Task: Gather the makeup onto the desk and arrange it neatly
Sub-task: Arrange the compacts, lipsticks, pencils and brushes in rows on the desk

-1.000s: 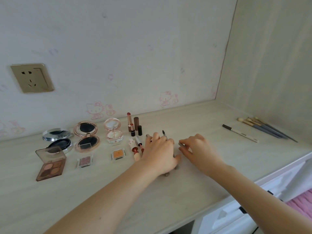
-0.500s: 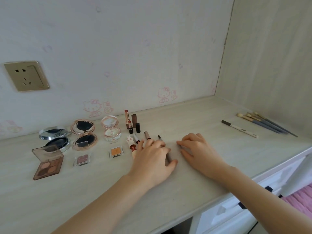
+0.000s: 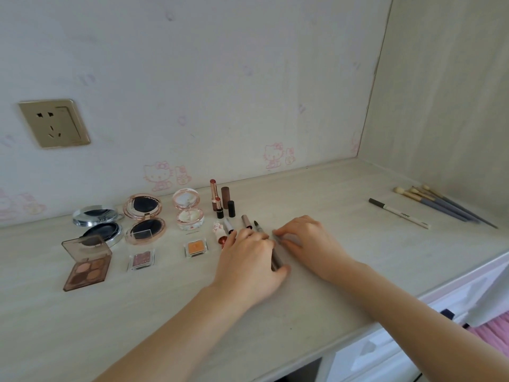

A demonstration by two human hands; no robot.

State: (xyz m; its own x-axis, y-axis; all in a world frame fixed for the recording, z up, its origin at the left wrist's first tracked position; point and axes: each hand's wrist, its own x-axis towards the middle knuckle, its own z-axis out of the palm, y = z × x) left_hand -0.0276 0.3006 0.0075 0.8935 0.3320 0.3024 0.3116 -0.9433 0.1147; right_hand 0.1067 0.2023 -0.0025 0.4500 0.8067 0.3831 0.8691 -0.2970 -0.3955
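On the pale desk, makeup lies in rows at the left: an open brown eyeshadow palette, open round compacts, two small eyeshadow pans, upright lipsticks. My left hand lies palm down over several thin makeup pens that lie side by side; their tips stick out beyond my fingers. My right hand rests just right of them, fingertips touching the rightmost grey pen. A white eyeliner pencil and a few brushes lie far right.
A wall socket sits on the back wall at the left. A side wall closes the desk on the right. White drawers show below the desk's front edge, with pink fabric at the lower right corner.
My left hand has slid slightly left and nearer over the pens, uncovering more of their tips. My right hand has stayed close beside them.
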